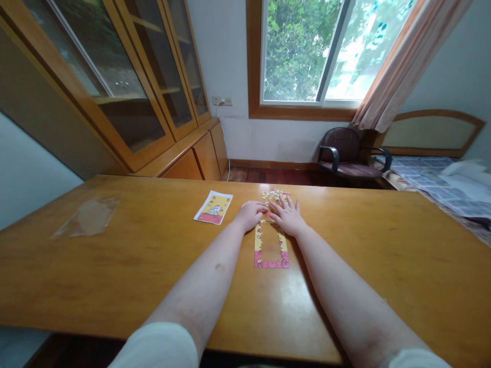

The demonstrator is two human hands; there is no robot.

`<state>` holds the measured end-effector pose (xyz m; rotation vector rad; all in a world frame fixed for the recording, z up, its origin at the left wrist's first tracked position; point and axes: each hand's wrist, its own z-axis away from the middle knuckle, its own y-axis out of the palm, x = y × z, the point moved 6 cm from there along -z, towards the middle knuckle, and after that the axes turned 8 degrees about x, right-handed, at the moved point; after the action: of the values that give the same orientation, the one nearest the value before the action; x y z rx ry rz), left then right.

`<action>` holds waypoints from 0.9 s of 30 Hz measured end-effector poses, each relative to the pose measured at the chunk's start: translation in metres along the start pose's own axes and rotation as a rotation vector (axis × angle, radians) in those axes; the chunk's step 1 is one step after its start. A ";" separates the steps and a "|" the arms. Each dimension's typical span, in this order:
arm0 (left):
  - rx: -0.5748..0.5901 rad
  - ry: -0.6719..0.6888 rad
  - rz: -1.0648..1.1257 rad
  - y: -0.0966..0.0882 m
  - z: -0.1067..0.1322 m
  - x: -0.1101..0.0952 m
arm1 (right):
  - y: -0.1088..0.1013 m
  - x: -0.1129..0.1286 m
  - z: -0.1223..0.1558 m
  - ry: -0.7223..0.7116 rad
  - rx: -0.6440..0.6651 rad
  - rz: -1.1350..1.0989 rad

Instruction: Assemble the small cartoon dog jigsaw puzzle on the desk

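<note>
A partly built jigsaw frame (270,250), yellow with a pink bottom edge and a bare middle, lies on the wooden table (153,266). My left hand (251,213) rests at its top left corner, fingers curled together over the edge pieces; what they hold is hidden. My right hand (287,214) lies flat at the top right, fingers spread and stretched toward a small pile of loose puzzle pieces (274,194) just beyond. A picture card (214,207) showing the puzzle's image lies to the left of my left hand.
A clear plastic bag (89,217) lies flat at the table's far left. Beyond the table stand a dark armchair (347,153), a wooden glass-door cabinet (126,87), a window with a curtain, and a bed (441,179) at right.
</note>
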<state>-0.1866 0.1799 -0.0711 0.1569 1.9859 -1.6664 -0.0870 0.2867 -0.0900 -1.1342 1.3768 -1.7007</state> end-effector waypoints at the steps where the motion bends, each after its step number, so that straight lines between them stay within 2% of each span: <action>1: 0.018 0.031 -0.010 0.001 0.000 -0.003 | 0.001 0.001 0.000 -0.010 0.021 0.011; 5: 0.033 0.069 -0.053 0.002 0.000 -0.010 | 0.000 0.005 0.002 -0.011 0.057 0.031; 11: -0.010 -0.016 -0.089 -0.001 0.000 0.003 | -0.005 0.002 0.002 0.034 -0.025 0.015; 13: -0.010 -0.036 -0.083 -0.001 -0.001 0.005 | -0.005 0.003 0.002 -0.004 -0.029 0.006; 17: 0.002 -0.052 -0.091 -0.001 -0.001 0.002 | -0.001 0.013 0.001 -0.153 0.042 -0.030; 20: 0.003 -0.059 -0.092 -0.001 -0.001 -0.001 | -0.002 0.016 0.002 -0.188 0.055 -0.064; 27: -0.020 -0.090 -0.108 -0.001 0.000 0.005 | -0.008 0.014 0.004 -0.154 -0.071 -0.075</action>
<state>-0.1916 0.1782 -0.0725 -0.0336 1.9735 -1.6889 -0.0894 0.2742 -0.0793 -1.3435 1.3225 -1.5898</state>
